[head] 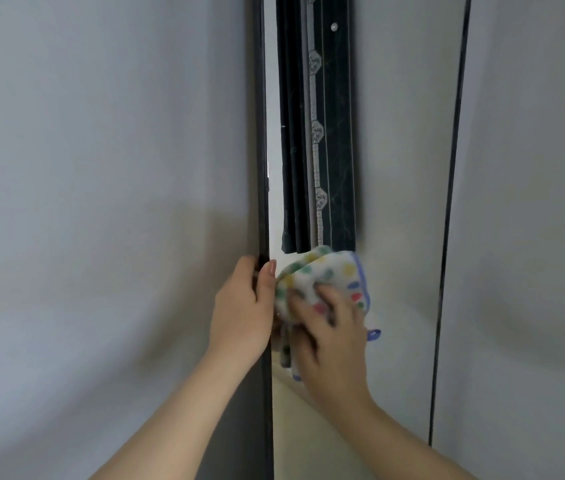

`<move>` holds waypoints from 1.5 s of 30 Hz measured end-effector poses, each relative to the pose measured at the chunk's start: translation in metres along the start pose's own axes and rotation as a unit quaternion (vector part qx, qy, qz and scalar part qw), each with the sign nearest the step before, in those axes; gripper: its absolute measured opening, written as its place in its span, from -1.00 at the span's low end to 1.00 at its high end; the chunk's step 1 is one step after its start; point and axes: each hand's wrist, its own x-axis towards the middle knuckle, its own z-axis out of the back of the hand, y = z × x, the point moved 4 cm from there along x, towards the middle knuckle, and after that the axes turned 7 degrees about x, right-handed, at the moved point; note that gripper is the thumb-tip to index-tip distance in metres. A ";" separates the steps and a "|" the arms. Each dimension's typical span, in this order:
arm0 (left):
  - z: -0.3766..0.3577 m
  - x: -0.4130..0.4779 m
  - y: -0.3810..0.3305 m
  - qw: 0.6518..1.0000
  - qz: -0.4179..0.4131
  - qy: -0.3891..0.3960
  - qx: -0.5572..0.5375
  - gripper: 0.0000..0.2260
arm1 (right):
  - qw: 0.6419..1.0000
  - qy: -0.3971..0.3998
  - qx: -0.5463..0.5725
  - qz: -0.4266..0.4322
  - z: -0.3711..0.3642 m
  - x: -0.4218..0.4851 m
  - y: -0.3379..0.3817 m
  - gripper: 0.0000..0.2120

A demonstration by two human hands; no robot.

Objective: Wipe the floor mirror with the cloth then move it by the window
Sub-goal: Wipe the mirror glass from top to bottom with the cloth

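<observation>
The floor mirror [402, 168] stands upright in front of me, with a thin black frame along its left edge [261, 133] and right edge. My left hand [244, 313] grips the left frame, thumb on the front and fingers curled behind. My right hand [333, 337] holds a bunched white cloth [322, 275] with coloured dots and a blue hem, and presses it against the glass close to the left hand. The right hand looks blurred. The glass reflects a dark patterned curtain [319, 133] and a pale wall.
A plain grey wall [101, 202] fills the left side, and more grey wall [533, 237] lies to the right of the mirror. The mirror's lower part reflects a beige floor [308, 438].
</observation>
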 end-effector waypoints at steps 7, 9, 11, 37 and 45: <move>-0.002 -0.005 -0.005 1.000 0.006 0.008 0.005 -0.88 | 0.968 -0.077 0.051 -0.233 0.021 0.026 -0.066 -0.63; -0.003 -0.007 -0.006 1.000 0.004 -0.005 0.005 -0.88 | 0.988 -0.050 0.036 -0.145 0.015 0.022 -0.035 -0.63; -0.004 -0.007 -0.005 1.000 -0.001 -0.012 0.005 -0.88 | 0.999 0.028 0.008 0.014 0.011 0.012 -0.013 -0.65; -0.007 -0.001 0.004 0.999 -0.031 -0.015 -0.030 -0.81 | 0.939 -0.089 0.077 -0.324 0.018 0.022 -0.127 -0.55; -0.009 -0.002 0.004 0.999 -0.048 -0.022 -0.006 -0.85 | 0.861 -0.123 0.165 -0.466 0.047 0.109 -0.197 -0.55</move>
